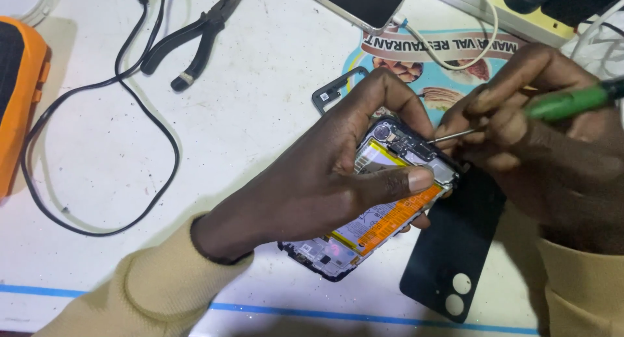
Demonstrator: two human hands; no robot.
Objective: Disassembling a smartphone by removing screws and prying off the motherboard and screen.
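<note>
An opened phone point(380, 223) lies on the white table, its battery with a yellow and orange label and its circuit boards showing. My left hand point(325, 181) grips it from the left, thumb pressed across the battery. My right hand point(539, 148) holds a green-handled screwdriver point(569, 103), whose thin metal tip touches the upper board near the phone's top edge. The black back cover point(455, 246) with two round camera holes lies just to the right of the phone, partly under my right hand.
Black pliers point(195, 41) and a black cable point(130, 96) lie at the upper left, beside an orange device point(19, 90) at the left edge. A second phone point(361, 2), a small black frame piece point(331, 90), a printed round mat point(442, 64) and a power strip point(520, 18) sit behind.
</note>
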